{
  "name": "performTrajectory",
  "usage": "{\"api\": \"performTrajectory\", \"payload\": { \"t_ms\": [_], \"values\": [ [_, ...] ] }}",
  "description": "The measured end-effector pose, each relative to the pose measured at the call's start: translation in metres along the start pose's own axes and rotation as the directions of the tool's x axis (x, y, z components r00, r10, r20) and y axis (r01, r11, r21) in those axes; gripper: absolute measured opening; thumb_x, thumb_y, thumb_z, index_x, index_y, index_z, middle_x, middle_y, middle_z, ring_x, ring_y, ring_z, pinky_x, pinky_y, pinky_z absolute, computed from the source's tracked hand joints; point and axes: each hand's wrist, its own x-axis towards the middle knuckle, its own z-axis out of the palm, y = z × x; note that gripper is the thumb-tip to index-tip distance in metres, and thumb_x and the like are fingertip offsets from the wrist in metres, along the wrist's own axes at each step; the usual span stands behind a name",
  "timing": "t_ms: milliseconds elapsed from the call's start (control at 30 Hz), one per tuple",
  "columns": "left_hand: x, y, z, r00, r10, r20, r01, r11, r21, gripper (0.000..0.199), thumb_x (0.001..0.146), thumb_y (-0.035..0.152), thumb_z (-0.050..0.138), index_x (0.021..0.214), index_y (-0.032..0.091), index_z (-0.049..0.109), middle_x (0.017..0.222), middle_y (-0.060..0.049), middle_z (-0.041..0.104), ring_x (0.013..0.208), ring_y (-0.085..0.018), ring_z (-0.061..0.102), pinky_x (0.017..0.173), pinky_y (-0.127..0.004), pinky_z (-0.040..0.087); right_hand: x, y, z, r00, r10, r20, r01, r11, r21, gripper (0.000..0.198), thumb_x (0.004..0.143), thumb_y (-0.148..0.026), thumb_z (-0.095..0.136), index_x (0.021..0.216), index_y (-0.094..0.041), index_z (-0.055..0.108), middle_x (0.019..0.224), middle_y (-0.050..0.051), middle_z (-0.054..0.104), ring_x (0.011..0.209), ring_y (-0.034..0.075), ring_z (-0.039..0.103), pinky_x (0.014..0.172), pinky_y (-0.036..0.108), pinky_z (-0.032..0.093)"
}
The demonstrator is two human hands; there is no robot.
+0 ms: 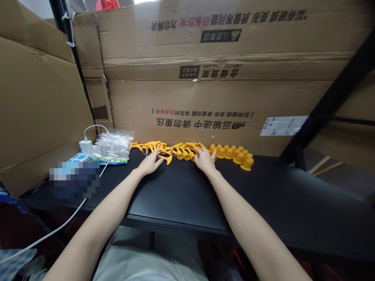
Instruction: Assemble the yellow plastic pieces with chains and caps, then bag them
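Observation:
Yellow plastic pieces lie in a line along the back of the black tabletop. My left hand (149, 164) is at the left part, thumb and fingertips closed about the end of a yellow curved handle (168, 158). Behind it lies a heap of similar yellow handles (152, 145), with small chain-like bits among them. My right hand (206, 160) rests with fingers apart over the right end of a row of yellow flared-end pieces (186, 155), touching them. Its fingers partly hide the pieces there. Right of that hand stand several yellow flanged cups (239, 157), grouped close together.
A tall cardboard sheet (181, 93) closes off the back, and another cardboard panel (43, 101) the left. Clear plastic bags (113, 146), a white charger (86, 146) and its white cable (76, 210) are at the left. A black shelf post (319, 113) slants at the right.

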Motion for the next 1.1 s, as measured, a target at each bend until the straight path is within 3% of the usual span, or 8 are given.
{"api": "performTrajectory", "payload": {
  "t_ms": [200, 367, 467, 567, 633, 700, 867, 1100],
  "values": [
    [0.0, 0.0, -0.001, 1.0, 0.011, 0.002, -0.011, 1.0, 0.005, 0.046, 0.089, 0.04, 0.045, 0.129, 0.018, 0.041, 0.104, -0.007, 0.061, 0.092, -0.019, 0.061, 0.087, -0.035, 0.048, 0.002, 0.0, 0.002, 0.999, -0.004, -0.054, 0.008, 0.997, 0.073, 0.039, 0.086, -0.021, 0.039, 0.12, -0.021, 0.06, 0.137, 0.013, 0.049, 0.13, 0.028, 0.039, 0.108, 0.065, 0.006],
    [0.0, 0.001, -0.001, 1.0, 0.025, -0.004, -0.025, 1.0, 0.006, 0.045, 0.09, 0.038, 0.044, 0.129, 0.017, 0.041, 0.101, -0.007, 0.061, 0.089, -0.018, 0.061, 0.084, -0.033, 0.048, 0.012, 0.023, -0.008, 0.938, 0.112, -0.329, -0.073, 0.989, 0.128, 0.041, 0.088, -0.025, 0.033, 0.12, -0.017, 0.056, 0.136, 0.016, 0.046, 0.129, 0.029, 0.036, 0.105, 0.063, 0.015],
    [0.0, 0.0, -0.001, 1.0, 0.018, -0.005, -0.018, 1.0, 0.002, 0.045, 0.089, 0.039, 0.045, 0.129, 0.018, 0.041, 0.101, -0.006, 0.061, 0.089, -0.018, 0.061, 0.084, -0.033, 0.048, 0.011, 0.049, -0.016, 0.828, 0.261, -0.496, -0.204, 0.965, 0.167, 0.042, 0.084, -0.021, 0.034, 0.12, -0.015, 0.053, 0.135, 0.02, 0.042, 0.128, 0.032, 0.035, 0.102, 0.061, 0.021],
    [0.001, 0.0, 0.0, 1.0, 0.016, -0.001, -0.016, 1.0, -0.008, 0.045, 0.09, 0.039, 0.044, 0.129, 0.019, 0.04, 0.102, -0.006, 0.061, 0.09, -0.018, 0.061, 0.086, -0.033, 0.047, 0.007, 0.076, -0.019, 0.642, 0.483, -0.596, -0.365, 0.875, 0.317, 0.047, 0.078, -0.02, 0.04, 0.124, -0.013, 0.05, 0.14, 0.023, 0.034, 0.131, 0.036, 0.029, 0.102, 0.059, 0.02],
    [0.001, 0.0, -0.001, 1.0, 0.016, 0.002, -0.016, 1.0, -0.008, 0.045, 0.09, 0.039, 0.044, 0.13, 0.018, 0.04, 0.101, -0.007, 0.061, 0.089, -0.018, 0.061, 0.085, -0.034, 0.047, 0.005, 0.09, -0.018, 0.5, 0.672, -0.547, -0.483, 0.74, 0.468, 0.046, 0.076, -0.018, 0.043, 0.12, -0.01, 0.054, 0.139, 0.026, 0.032, 0.13, 0.04, 0.027, 0.103, 0.06, 0.014],
    [0.0, 0.0, -0.001, 1.0, 0.012, 0.004, -0.012, 1.0, -0.005, 0.046, 0.089, 0.038, 0.044, 0.13, 0.017, 0.04, 0.101, -0.007, 0.061, 0.086, -0.018, 0.061, 0.084, -0.034, 0.048, 0.005, 0.1, -0.015, 0.433, 0.784, -0.445, -0.577, 0.62, 0.532, 0.041, 0.077, -0.016, 0.044, 0.113, -0.008, 0.061, 0.134, 0.028, 0.035, 0.129, 0.043, 0.025, 0.104, 0.06, 0.009],
    [0.0, 0.001, -0.001, 1.0, 0.003, 0.005, -0.003, 1.0, 0.018, 0.044, 0.09, 0.038, 0.044, 0.129, 0.018, 0.041, 0.099, -0.006, 0.061, 0.079, -0.017, 0.06, 0.081, -0.033, 0.049, 0.01, 0.109, -0.006, 0.52, 0.797, -0.306, -0.694, 0.603, 0.392, 0.035, 0.076, -0.019, 0.052, 0.105, -0.015, 0.069, 0.129, 0.024, 0.042, 0.129, 0.043, 0.02, 0.101, 0.061, 0.01],
    [0.002, -0.001, 0.0, 0.999, 0.034, -0.015, -0.033, 0.999, 0.04, 0.04, 0.09, 0.035, 0.043, 0.125, 0.017, 0.047, 0.1, -0.008, 0.063, 0.088, -0.019, 0.061, 0.085, -0.035, 0.048, 0.008, 0.098, -0.011, 0.547, 0.776, -0.315, -0.661, 0.631, 0.406, 0.046, 0.077, -0.022, 0.051, 0.119, -0.009, 0.063, 0.14, 0.028, 0.032, 0.132, 0.041, 0.017, 0.103, 0.063, 0.003]
  ]
}}
